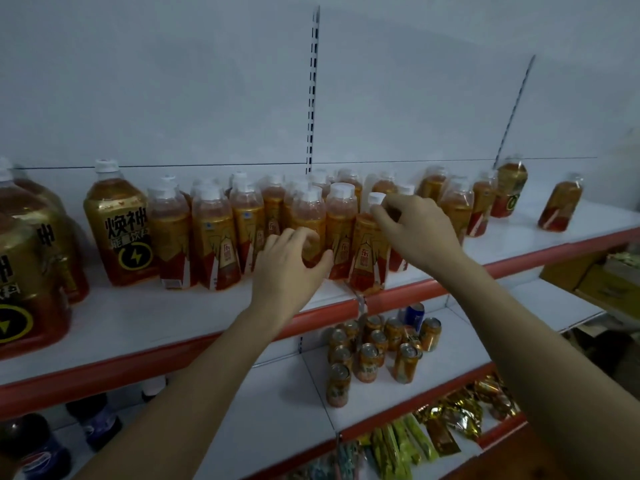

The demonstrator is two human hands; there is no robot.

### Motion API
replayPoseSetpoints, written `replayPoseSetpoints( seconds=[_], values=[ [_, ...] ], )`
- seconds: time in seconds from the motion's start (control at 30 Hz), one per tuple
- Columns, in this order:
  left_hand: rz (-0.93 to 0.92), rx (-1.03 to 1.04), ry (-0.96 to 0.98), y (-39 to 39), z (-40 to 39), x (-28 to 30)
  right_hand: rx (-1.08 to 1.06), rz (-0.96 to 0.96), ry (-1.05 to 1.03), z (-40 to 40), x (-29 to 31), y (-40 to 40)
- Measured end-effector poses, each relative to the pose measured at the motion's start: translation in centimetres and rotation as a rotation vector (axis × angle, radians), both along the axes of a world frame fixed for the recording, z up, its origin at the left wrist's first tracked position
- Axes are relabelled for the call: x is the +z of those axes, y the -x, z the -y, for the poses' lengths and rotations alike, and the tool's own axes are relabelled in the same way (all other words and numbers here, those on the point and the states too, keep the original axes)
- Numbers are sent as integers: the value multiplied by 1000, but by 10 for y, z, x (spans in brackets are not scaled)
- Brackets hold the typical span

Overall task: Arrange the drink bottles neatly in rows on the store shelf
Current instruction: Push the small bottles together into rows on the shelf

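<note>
Bottles (pixel 214 237) stand clustered on the upper shelf (pixel 145 306), white caps up. Left hand (pixel 289 261) curls round the body of one front bottle (pixel 306 220); right hand (pixel 415 226) pinches the neck of the next front bottle (pixel 369 258) near the shelf edge.

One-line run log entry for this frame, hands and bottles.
left hand: grips front-row bottle | right hand: pinches neck of neighbouring bottle | shelf: rows uneven, stray bottle far right
</note>
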State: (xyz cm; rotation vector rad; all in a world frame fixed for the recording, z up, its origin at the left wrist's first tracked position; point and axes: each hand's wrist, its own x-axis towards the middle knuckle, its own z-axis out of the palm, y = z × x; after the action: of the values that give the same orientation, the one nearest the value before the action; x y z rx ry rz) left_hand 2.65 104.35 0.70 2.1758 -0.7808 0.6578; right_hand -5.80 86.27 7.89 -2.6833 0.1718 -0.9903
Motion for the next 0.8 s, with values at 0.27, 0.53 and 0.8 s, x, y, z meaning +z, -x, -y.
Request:
replayPoseSetpoints(
  seconds=[0.27,0.53,0.8],
  values=[
    [-64,-146,-167,52,59,13,-74,-142,-83,44,-20,61],
    [-148,-244,-257,128,198,5,-168,-245,-159,162,-49,148],
    [-175,-306,-314,195,332,7,-239,-309,-227,288,-75,222]
  ],
)
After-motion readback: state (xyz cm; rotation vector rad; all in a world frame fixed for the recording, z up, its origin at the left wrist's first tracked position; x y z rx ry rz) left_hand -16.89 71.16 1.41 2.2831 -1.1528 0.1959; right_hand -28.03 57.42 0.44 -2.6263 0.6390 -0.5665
